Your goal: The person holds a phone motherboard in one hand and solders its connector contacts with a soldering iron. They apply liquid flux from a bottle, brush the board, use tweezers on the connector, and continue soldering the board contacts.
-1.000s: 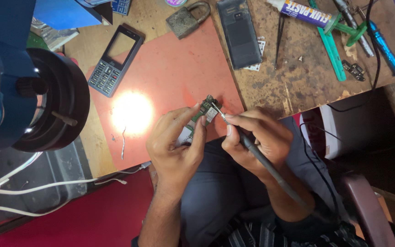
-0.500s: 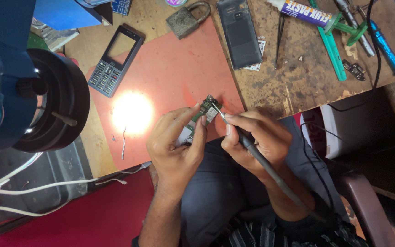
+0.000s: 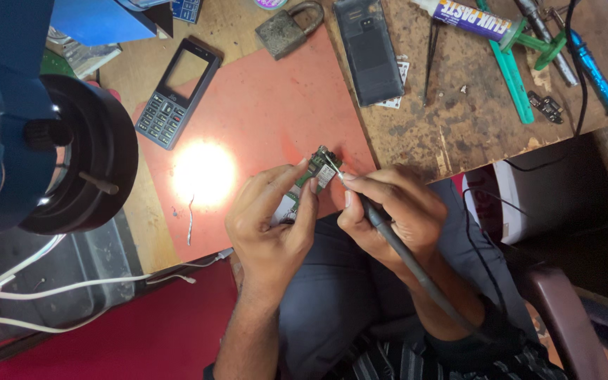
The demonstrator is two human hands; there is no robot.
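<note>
Worn wood makes up the bench (image 3: 459,127), with a red mat (image 3: 276,119) laid over its middle and a bright pool of lamp light on the mat. At the near edge, above the person's lap, the left hand (image 3: 272,225) holds a small green circuit board (image 3: 316,171) tilted up off the mat. Its fingers (image 3: 297,184) pinch the board by the lower end and along the edges, thumb against one side. The right hand (image 3: 388,211) grips a dark, pen-like tool (image 3: 402,257) as one holds a pencil, fingers pressed together round the shaft, and its tip meets the top end of the board; what kind of tip it has is too small to tell.

The board looks light, thin and stiff, and I judge it fragile: the small parts on its face would not take pressure, so the bare edges are the place to hold it, as the left hand does. It seems easy to twist out of a two-finger grip when the tool pushes on it.

A phone front (image 3: 176,95) with keypad lies on the mat's far left corner, a padlock (image 3: 286,28) beyond it, a dark back cover (image 3: 369,49) to the right. A paste tube (image 3: 469,17), green tweezers (image 3: 511,70) and a blue pen tool (image 3: 596,70) lie well apart on the bare wood. A blue lamp housing (image 3: 36,141) fills the left.
</note>
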